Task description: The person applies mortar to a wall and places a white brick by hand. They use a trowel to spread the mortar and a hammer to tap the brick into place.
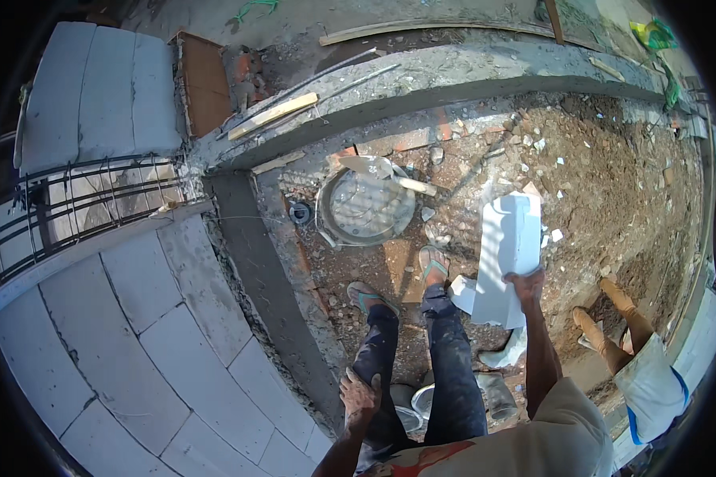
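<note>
My right hand grips the near right edge of a long white building block, which stands on the rubble floor to the right of my legs. My left hand lies on my left thigh with its fingers stretched out and holds nothing. Ahead of my feet sits a round basin with grey, wet-looking contents. Across its far rim rests a trowel, its wooden handle pointing right. A smaller white block piece lies between my right foot and the long block.
To the left rises a white block wall, with a steel rebar cage beyond it. A grey concrete beam crosses the far side, with a wood strip on it. Buckets stand near my legs. Another person's limbs show at right.
</note>
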A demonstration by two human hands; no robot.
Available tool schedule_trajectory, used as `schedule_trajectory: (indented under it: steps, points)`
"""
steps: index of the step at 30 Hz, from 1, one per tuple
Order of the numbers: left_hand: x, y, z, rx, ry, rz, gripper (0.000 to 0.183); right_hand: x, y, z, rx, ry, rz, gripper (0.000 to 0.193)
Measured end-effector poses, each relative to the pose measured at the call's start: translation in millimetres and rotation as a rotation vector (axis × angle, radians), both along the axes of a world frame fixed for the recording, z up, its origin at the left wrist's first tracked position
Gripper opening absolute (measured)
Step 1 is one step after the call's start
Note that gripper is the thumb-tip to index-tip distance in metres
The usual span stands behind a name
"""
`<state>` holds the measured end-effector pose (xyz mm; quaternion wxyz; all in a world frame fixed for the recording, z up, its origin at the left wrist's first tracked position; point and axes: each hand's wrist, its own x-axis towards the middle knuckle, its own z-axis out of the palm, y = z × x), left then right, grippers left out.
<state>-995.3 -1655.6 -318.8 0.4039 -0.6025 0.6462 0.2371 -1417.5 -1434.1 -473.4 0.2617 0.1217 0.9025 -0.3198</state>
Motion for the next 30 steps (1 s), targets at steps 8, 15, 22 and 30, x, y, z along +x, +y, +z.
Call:
schedule_trajectory:
  steps: [8, 15, 22, 30]
  points:
    - [21, 3, 82, -0.099, 0.482, 0.042, 0.105, 70, 4, 202, 0.716, -0.152, 1.085, 0.155]
    - [11, -79, 265, -0.2, 0.783, -0.264, 0.13, 141, -192, 367, 0.583, 0.092, 1.98, 0.113]
    - [110, -138, 421, -0.458, 0.823, -0.337, 0.127, 220, -362, 597, -0.118, 0.695, 2.535, 0.097]
    - [178, -169, 653, -1.159, 0.813, -0.315, 0.122, 292, -499, 868, -0.498, 1.086, 2.722, 0.107]
